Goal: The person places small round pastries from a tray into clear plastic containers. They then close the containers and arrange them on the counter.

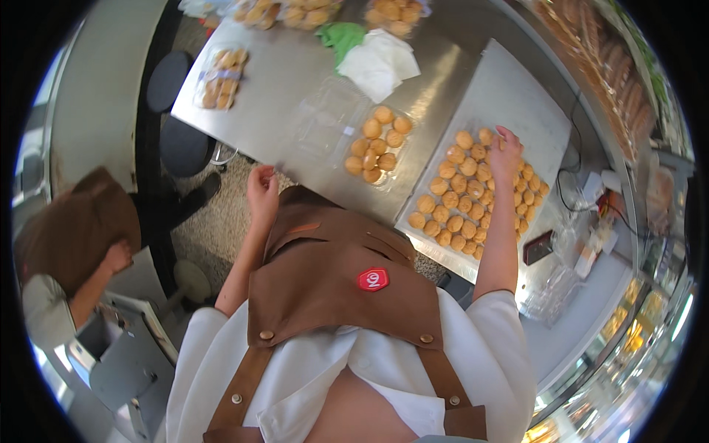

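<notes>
My right hand [505, 154] is over the far side of a metal baking tray [512, 91], among rows of round golden cream puffs [458, 183]. Its fingers point down at the puffs; whether they grip one is hidden. Beside the tray, on the steel table [266, 83], lies a transparent plastic clamshell box [396, 166] with several puffs [372, 128] in its base. The box's lid [329, 113] is folded back to the left. Off the table's near edge, my left hand [263, 191] hangs with curled fingers, and nothing shows in it.
A white cloth [379, 63] and a green cloth [340, 40] lie behind the box. A filled pastry box [223, 77] sits at the table's left, more [393, 15] at the back. Right of the tray are a phone [538, 247] and plastic packaging [551, 293]. Another person's hand [118, 256] and round stools [185, 147] are left.
</notes>
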